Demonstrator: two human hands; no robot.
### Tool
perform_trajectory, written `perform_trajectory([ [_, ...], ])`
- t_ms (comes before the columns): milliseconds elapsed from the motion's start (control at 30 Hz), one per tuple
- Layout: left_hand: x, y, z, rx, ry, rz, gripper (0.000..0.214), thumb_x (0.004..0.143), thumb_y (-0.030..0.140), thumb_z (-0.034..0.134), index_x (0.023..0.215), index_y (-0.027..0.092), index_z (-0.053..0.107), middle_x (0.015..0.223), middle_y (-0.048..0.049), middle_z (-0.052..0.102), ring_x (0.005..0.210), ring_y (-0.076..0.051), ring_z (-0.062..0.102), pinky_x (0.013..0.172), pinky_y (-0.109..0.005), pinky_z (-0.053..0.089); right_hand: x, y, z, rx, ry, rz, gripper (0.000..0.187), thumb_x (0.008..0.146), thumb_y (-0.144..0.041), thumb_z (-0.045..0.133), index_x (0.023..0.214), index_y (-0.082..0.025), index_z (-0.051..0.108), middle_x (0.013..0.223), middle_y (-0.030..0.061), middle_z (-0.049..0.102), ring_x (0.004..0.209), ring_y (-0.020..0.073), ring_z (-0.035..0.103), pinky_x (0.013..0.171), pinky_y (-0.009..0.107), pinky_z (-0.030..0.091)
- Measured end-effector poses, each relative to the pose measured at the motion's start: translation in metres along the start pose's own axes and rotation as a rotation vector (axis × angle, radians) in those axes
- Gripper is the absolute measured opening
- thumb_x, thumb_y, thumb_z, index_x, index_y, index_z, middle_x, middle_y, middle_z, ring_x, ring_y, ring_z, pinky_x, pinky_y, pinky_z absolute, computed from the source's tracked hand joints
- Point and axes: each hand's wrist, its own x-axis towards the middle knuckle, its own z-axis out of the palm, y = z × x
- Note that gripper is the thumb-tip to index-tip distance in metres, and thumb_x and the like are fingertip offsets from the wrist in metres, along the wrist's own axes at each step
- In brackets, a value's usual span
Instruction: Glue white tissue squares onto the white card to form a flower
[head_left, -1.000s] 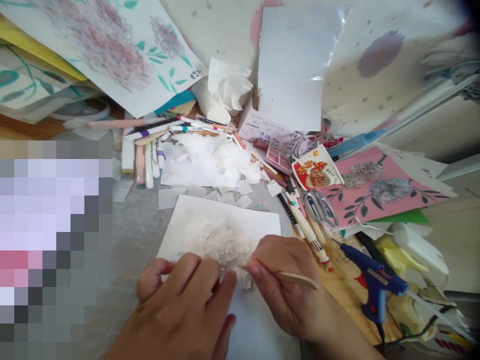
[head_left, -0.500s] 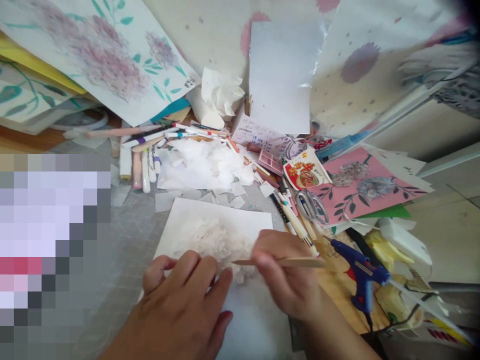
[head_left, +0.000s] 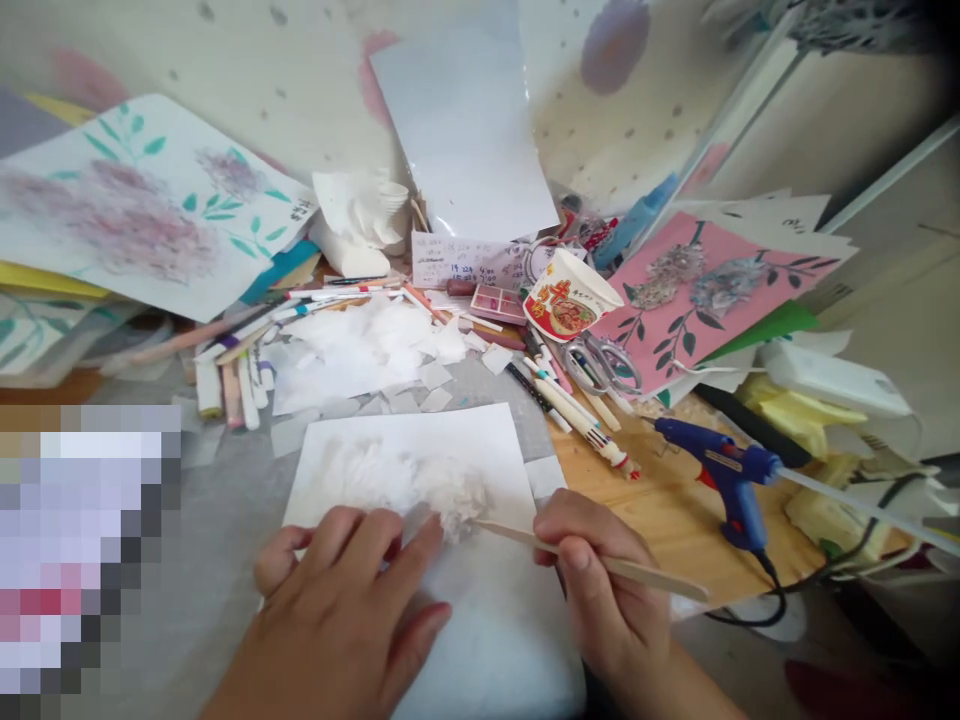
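Observation:
A white sheet of paper (head_left: 495, 440) lies in front of me, with a clump of ruffled, whitish tissue-like petals (head_left: 454, 490) on it. My left hand (head_left: 337, 605) rests palm down on the sheet, fingers spread, the index fingertip touching the clump's lower left edge. In my right hand (head_left: 611, 575) is a flat wooden stick (head_left: 660, 577), pinched between thumb and fingers. Its narrow tip reaches the lower right edge of the clump.
Behind the sheet are a heap of white paper pieces (head_left: 360, 345), scattered markers (head_left: 232, 390), a paper cup (head_left: 570, 295) and scissors (head_left: 600, 365). A blue glue gun (head_left: 720, 455) lies on the right. Floral pictures (head_left: 150, 215) stand at the left, and a pink one (head_left: 690, 290) at the right.
The view has turned and shifted. My right hand and the stick have moved a little right, and the stick now slopes down toward its back end. My left hand stays on the sheet.

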Motion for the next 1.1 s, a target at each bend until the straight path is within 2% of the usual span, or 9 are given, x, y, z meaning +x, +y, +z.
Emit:
perform_trajectory([
  [100, -0.002, -0.002, -0.002, 0.014, 0.065, 0.038, 0.03, 0.085, 0.033, 0.059, 0.114, 0.027, 0.065, 0.094, -0.0052, 0.062, 0.089, -0.027, 0.053, 0.078, -0.044, 0.032, 0.005, -0.001, 0.0, 0.111, 0.04, 0.009, 0.019, 0.098, -0.026, 0.044, 0.087, -0.021, 0.058, 0.069, 0.0011, 0.057, 0.059, 0.0143, 0.054, 0.054, 0.027, 0.043],
  [200, -0.003, -0.005, -0.002, 0.005, 0.124, 0.049, 0.026, 0.09, 0.032, 0.053, 0.111, 0.025, 0.066, 0.097, -0.0073, 0.061, 0.091, -0.027, 0.053, 0.078, -0.044, 0.033, 0.012, -0.004, -0.002, 0.125, -0.018, -0.002, 0.021, 0.098, -0.024, 0.043, 0.084, -0.021, 0.057, 0.066, -0.0001, 0.055, 0.058, 0.0137, 0.053, 0.054, 0.026, 0.041],
  [367, 0.003, -0.002, -0.001, 0.047, 0.047, 0.013, 0.041, 0.091, 0.024, 0.051, 0.13, 0.034, 0.057, 0.104, -0.0072, 0.059, 0.095, -0.027, 0.053, 0.08, -0.046, 0.032, 0.019, -0.011, -0.005, 0.081, -0.132, -0.129, 0.018, 0.094, -0.019, 0.046, 0.081, -0.019, 0.057, 0.064, -0.0001, 0.056, 0.058, 0.0135, 0.054, 0.055, 0.026, 0.04],
  [633, 0.003, 0.0, -0.003, 0.035, 0.028, 0.025, 0.034, 0.089, 0.025, 0.053, 0.12, 0.033, 0.064, 0.102, -0.0063, 0.06, 0.095, -0.027, 0.052, 0.081, -0.045, 0.032, 0.019, -0.011, 0.001, -0.044, -0.248, -0.151, 0.017, 0.094, -0.013, 0.048, 0.082, -0.017, 0.059, 0.069, 0.0024, 0.06, 0.064, 0.0145, 0.056, 0.06, 0.026, 0.041],
  [833, 0.001, -0.008, -0.008, 0.025, 0.118, -0.019, 0.026, 0.093, 0.026, 0.046, 0.104, 0.027, 0.069, 0.099, -0.0072, 0.061, 0.093, -0.027, 0.053, 0.079, -0.044, 0.031, 0.018, -0.01, -0.002, -0.034, -0.275, -0.195, 0.015, 0.094, -0.013, 0.046, 0.088, -0.016, 0.06, 0.071, 0.0035, 0.062, 0.065, 0.0154, 0.055, 0.061, 0.028, 0.04],
  [967, 0.01, -0.012, -0.011, 0.066, 0.085, -0.043, 0.03, 0.093, 0.021, 0.043, 0.101, 0.028, 0.071, 0.096, -0.0065, 0.062, 0.09, -0.026, 0.051, 0.079, -0.045, 0.029, 0.018, -0.011, -0.001, -0.075, -0.304, -0.219, 0.013, 0.094, -0.015, 0.048, 0.089, -0.017, 0.059, 0.073, 0.0033, 0.063, 0.065, 0.0153, 0.055, 0.059, 0.028, 0.04],
  [1100, 0.026, -0.01, -0.012, 0.076, 0.062, -0.031, 0.029, 0.092, 0.018, 0.044, 0.09, 0.029, 0.071, 0.09, -0.0046, 0.062, 0.087, -0.025, 0.05, 0.079, -0.046, 0.028, 0.018, -0.013, 0.004, -0.134, -0.312, -0.218, 0.014, 0.094, -0.012, 0.048, 0.088, -0.017, 0.059, 0.073, 0.0032, 0.063, 0.064, 0.0155, 0.054, 0.058, 0.028, 0.039],
])
